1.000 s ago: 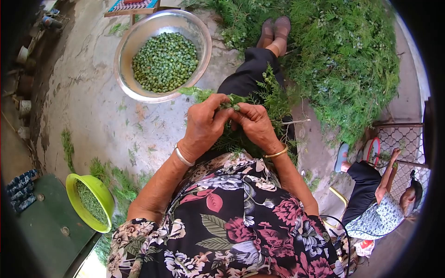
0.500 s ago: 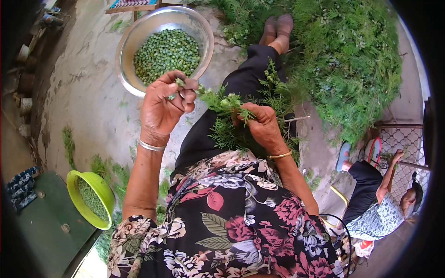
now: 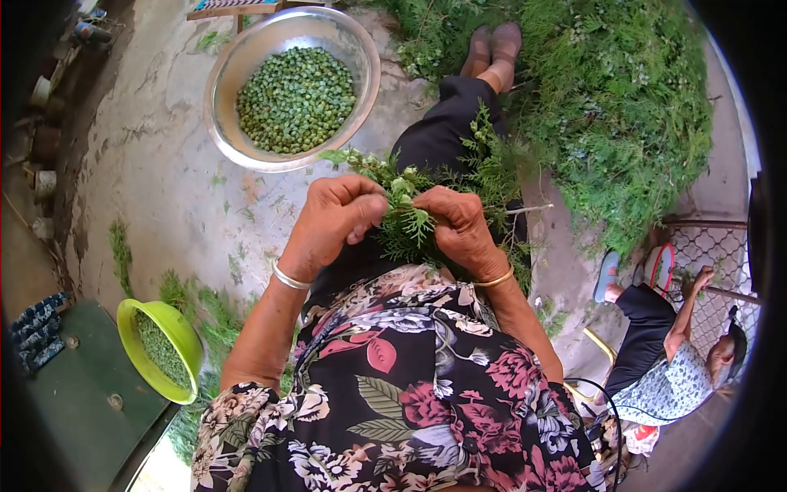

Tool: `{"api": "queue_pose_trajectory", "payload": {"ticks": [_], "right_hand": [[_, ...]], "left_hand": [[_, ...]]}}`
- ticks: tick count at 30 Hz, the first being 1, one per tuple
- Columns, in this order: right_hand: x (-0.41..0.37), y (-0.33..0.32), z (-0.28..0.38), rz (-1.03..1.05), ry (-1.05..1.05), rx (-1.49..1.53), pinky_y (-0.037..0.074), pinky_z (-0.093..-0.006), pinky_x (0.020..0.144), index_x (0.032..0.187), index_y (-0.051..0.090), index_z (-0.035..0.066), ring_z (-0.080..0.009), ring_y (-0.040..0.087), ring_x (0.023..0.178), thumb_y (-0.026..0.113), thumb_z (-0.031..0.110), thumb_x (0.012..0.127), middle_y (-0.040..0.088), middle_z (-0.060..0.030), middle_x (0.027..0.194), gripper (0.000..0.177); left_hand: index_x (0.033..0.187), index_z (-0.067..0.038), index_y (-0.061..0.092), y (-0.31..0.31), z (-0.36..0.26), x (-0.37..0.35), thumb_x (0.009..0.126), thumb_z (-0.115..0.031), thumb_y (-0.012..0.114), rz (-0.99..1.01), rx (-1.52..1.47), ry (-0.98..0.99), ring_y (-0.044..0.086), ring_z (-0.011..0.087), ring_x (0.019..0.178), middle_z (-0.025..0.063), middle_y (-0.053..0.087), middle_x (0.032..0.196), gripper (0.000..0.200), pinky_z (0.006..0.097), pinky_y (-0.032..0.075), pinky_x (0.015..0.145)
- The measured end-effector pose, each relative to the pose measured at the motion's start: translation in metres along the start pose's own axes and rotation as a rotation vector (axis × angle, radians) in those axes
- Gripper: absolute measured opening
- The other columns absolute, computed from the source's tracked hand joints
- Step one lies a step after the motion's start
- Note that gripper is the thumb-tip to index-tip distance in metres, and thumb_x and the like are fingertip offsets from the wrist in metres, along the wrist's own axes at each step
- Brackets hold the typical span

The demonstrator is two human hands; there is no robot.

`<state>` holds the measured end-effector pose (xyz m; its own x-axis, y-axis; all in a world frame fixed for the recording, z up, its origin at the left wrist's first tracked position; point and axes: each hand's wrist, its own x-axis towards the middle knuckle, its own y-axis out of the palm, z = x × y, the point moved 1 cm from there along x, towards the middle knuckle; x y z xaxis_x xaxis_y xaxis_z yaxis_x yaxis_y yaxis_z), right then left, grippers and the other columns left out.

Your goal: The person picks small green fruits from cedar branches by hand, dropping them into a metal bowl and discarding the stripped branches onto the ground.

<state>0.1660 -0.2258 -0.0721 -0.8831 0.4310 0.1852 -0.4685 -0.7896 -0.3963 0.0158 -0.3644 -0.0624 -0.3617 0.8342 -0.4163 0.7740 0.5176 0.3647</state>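
Note:
My right hand (image 3: 461, 228) is closed in a pinch on a leafy evergreen branch (image 3: 490, 164) bearing small pale green cones (image 3: 403, 185). The branch lies across my dark trousers, its bare woody end pointing right. My left hand (image 3: 338, 215) is at the branch's left side, thumb and fingers pinched together right beside the cones. What sits between those fingertips is hidden. Beyond my left hand stands a wide metal basin (image 3: 220, 107), with a layer of picked green cones (image 3: 297, 100) in it.
A big heap of evergreen branches (image 3: 615, 123) lies at the upper right. At the lower left are a yellow-green bowl (image 3: 190, 344) of small green pieces and a dark green board (image 3: 74, 394). Another person (image 3: 672, 369) sits at the right beside a wire-mesh panel (image 3: 721, 254).
My left hand has moved down and right, from near the basin's rim to the cones on the branch. Bits of green seen in its fingers before are gone from view. My right hand stays almost in place.

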Motion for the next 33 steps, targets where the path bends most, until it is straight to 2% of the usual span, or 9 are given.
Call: {"api": "queue_pose_trajectory", "payload": {"ticks": [3, 7, 9, 13, 15, 18, 21, 23, 33], "right_hand": [[0.0, 0.0, 0.002, 0.018, 0.004, -0.02, 0.048, -0.0317, 0.061, 0.087, 0.064, 0.001, -0.026, 0.062, 0.067, 0.056, -0.013, 0.071, 0.064, -0.0132, 0.076, 0.022], [0.0, 0.005, 0.006, 0.006, 0.024, -0.005, 0.048, -0.0333, 0.062, 0.085, 0.064, 0.0, -0.0271, 0.061, 0.068, 0.06, -0.011, 0.071, 0.064, -0.0127, 0.075, 0.018], [0.002, 0.007, 0.008, -0.009, 0.006, -0.02, 0.048, -0.034, 0.062, 0.085, 0.063, 0.0, -0.0275, 0.061, 0.068, 0.062, -0.01, 0.07, 0.064, -0.0126, 0.075, 0.018], [0.004, 0.01, 0.01, -0.023, -0.079, -0.076, 0.047, -0.0356, 0.062, 0.084, 0.063, 0.001, -0.0288, 0.059, 0.067, 0.064, -0.008, 0.07, 0.063, -0.0123, 0.074, 0.017], [-0.003, 0.007, 0.003, -0.016, -0.093, -0.086, 0.046, -0.0355, 0.063, 0.083, 0.063, 0.001, -0.0291, 0.059, 0.067, 0.064, -0.008, 0.07, 0.062, -0.0122, 0.073, 0.016], [-0.004, 0.003, 0.005, 0.019, -0.111, -0.122, 0.046, -0.0352, 0.065, 0.083, 0.062, 0.002, -0.029, 0.058, 0.069, 0.064, -0.008, 0.069, 0.061, -0.0116, 0.073, 0.017], [-0.001, 0.006, 0.008, 0.04, -0.162, -0.17, 0.046, -0.0354, 0.069, 0.084, 0.063, 0.002, -0.0282, 0.058, 0.072, 0.064, -0.008, 0.066, 0.061, -0.0102, 0.075, 0.02], [0.001, 0.008, 0.008, 0.038, -0.217, -0.192, 0.046, -0.0357, 0.071, 0.084, 0.063, 0.003, -0.0276, 0.058, 0.074, 0.064, -0.008, 0.065, 0.061, -0.0094, 0.077, 0.022], [-0.002, 0.004, 0.008, 0.075, -0.358, -0.318, 0.047, -0.0375, 0.076, 0.086, 0.062, 0.004, -0.0257, 0.059, 0.08, 0.062, -0.006, 0.061, 0.063, -0.0068, 0.085, 0.027]], "left_hand": [[0.086, 0.0, 0.062, 0.001, 0.002, 0.0, 0.084, -0.01, 0.064, 0.029, 0.421, 0.179, 0.044, 0.0041, 0.047, 0.0, 0.056, 0.062, 0.01, 0.018, 0.032, 0.041], [0.086, 0.001, 0.062, 0.009, 0.003, -0.002, 0.085, -0.01, 0.064, -0.124, 0.366, 0.193, 0.044, 0.0037, 0.047, -0.0017, 0.053, 0.059, 0.011, 0.0186, 0.032, 0.04], [0.082, 0.002, 0.061, 0.012, 0.009, -0.002, 0.085, -0.009, 0.065, -0.274, 0.004, 0.117, 0.046, 0.0058, 0.047, -0.0015, 0.053, 0.057, 0.012, 0.0211, 0.032, 0.038], [0.081, -0.003, 0.059, 0.018, 0.016, 0.004, 0.087, -0.015, 0.064, -0.336, -0.245, 0.145, 0.041, 0.0039, 0.045, -0.0014, 0.052, 0.062, 0.015, 0.0195, 0.028, 0.038], [0.079, -0.004, 0.056, -0.003, 0.014, 0.013, 0.088, -0.017, 0.063, -0.559, -0.328, 0.195, 0.038, 0.0047, 0.045, -0.0002, 0.052, 0.063, 0.017, 0.0201, 0.028, 0.038], [0.084, -0.003, 0.055, -0.059, -0.01, 0.017, 0.088, -0.016, 0.061, -0.41, -0.444, 0.258, 0.04, 0.0082, 0.052, 0.0053, 0.054, 0.069, 0.015, 0.0197, 0.032, 0.042], [0.085, -0.001, 0.055, -0.041, -0.035, 0.004, 0.084, -0.015, 0.063, -0.402, -0.402, 0.172, 0.047, 0.011, 0.056, 0.0117, 0.058, 0.075, 0.015, 0.0198, 0.035, 0.041], [0.087, 0.0, 0.056, -0.029, -0.034, -0.003, 0.082, -0.013, 0.062, -0.152, -0.34, 0.125, 0.053, 0.0141, 0.06, 0.0172, 0.06, 0.08, 0.015, 0.0202, 0.036, 0.039], [0.085, 0.0, 0.067, -0.004, 0.003, -0.002, 0.083, -0.017, 0.065, -0.043, 0.168, -0.212, 0.045, 0.004, 0.046, -0.0001, 0.059, 0.064, 0.017, 0.0173, 0.03, 0.038]]}}
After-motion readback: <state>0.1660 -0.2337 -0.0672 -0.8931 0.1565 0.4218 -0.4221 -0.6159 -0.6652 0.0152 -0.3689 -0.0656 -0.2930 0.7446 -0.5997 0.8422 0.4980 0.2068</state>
